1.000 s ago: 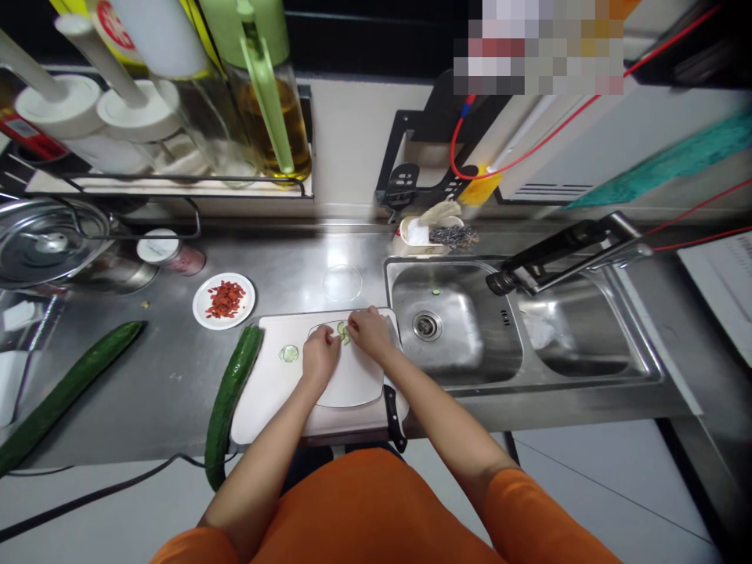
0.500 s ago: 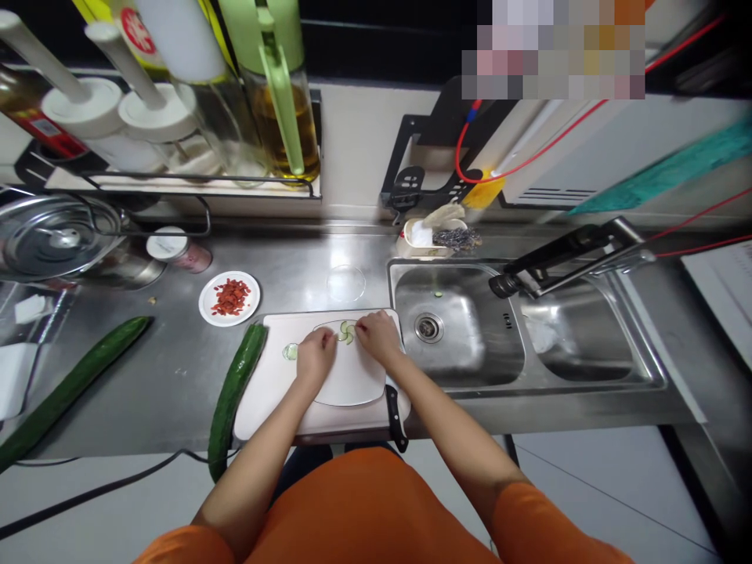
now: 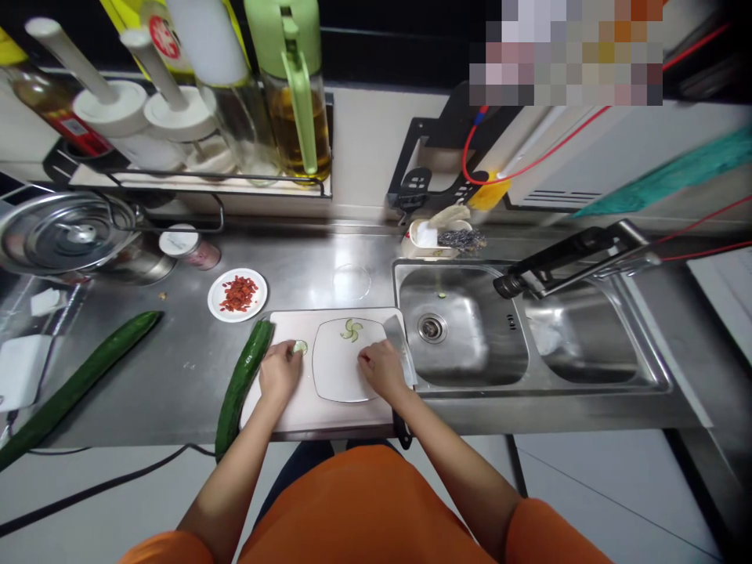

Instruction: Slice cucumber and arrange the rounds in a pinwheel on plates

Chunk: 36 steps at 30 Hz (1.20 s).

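Right, cucumber fan lies at 12 o'clock on the white plate. Left hand is at loose slices, plate's 10, probably parked off-plate for easy reach; can't tell if pinched. Right hand curled at 3, contents hidden. Board on steel counter; sink at 2.

Worktop and sink: smooth, glossy metal. Cutting board at worktop's front edge: matt plastic, by the look. Cucumber along board's left edge: glossy skin; shirt: matt cloth.
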### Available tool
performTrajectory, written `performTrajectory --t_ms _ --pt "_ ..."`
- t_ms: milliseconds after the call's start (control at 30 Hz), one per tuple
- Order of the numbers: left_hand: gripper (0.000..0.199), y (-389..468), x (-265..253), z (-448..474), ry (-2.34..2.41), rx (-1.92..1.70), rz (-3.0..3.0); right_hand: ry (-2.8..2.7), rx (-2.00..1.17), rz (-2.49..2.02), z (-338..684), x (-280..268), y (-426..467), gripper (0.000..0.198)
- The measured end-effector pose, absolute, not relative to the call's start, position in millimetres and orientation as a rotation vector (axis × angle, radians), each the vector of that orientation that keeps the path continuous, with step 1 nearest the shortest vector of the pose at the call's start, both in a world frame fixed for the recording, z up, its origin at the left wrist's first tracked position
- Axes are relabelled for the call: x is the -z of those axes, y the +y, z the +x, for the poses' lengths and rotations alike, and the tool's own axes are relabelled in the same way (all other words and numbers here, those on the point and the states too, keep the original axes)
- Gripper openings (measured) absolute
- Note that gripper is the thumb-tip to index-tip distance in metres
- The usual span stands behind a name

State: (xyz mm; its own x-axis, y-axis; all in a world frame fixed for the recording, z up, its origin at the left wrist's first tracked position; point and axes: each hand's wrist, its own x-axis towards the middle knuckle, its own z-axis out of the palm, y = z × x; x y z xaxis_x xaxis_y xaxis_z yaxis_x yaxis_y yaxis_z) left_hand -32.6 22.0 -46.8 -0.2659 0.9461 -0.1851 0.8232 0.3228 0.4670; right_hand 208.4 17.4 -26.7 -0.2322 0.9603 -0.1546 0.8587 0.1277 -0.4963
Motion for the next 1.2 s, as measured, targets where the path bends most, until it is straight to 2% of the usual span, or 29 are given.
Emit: performTrajectory --t_ms 633,833,967,1100,1200 --pt "0.011 28.4 44.3 -34.7 2.112 -0.444 1.579 -2.191 -0.805 -1.848 201.5 19.4 9.7 0.017" --pt "0.025 31.0 35.6 -42.1 1.968 -0.553 1.238 -2.118 -0.868 -1.76 198.9 23.5 12.7 0.016" --pt "0.035 33.6 22.3 -31.7 1.695 -0.668 0.992 -1.866 -1.036 -1.648 190.8 21.9 19.0 0.011" --pt "0.039 35.6 12.3 -4.5 1.488 -0.694 0.838 -1.517 -1.278 -1.659 183.5 18.3 26.4 0.023" --pt "0.038 35.8 10.6 14.1 1.404 -0.665 0.824 -1.405 -1.411 -1.644 184.5 18.5 30.4 0.019"
